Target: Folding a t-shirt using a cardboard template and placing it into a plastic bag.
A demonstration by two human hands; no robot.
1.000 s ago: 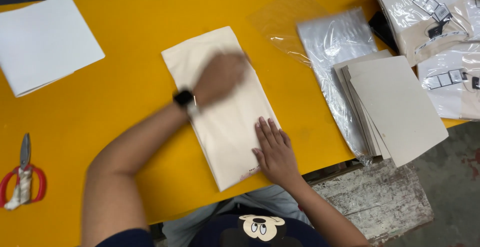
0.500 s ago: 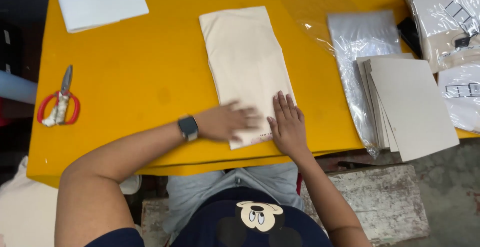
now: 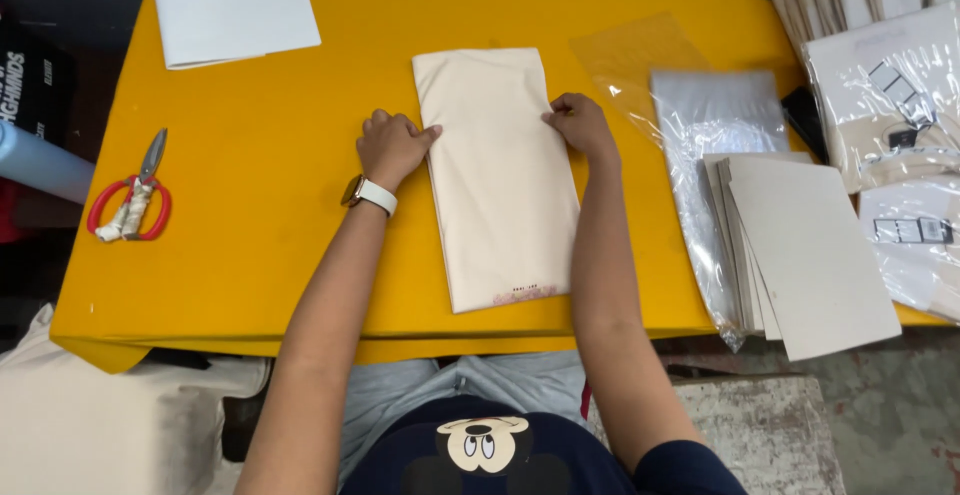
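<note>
You are pinching the folded cream cloth [image 3: 497, 180] at both long edges: your left hand [image 3: 392, 147] is curling its fingers onto the left edge, and your right hand [image 3: 580, 125] is gripping the right edge. The cloth is lying flat, lengthwise on the yellow table [image 3: 250, 245], with red-handled scissors [image 3: 130, 205] well to its left and grey cardboard sheets [image 3: 805, 250] to its right.

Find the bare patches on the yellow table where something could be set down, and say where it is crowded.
Bare table lies between the scissors and the left hand, and between the white sheet and the folded cloth. The right side is crowded with plastic bags and grey boards.
</note>
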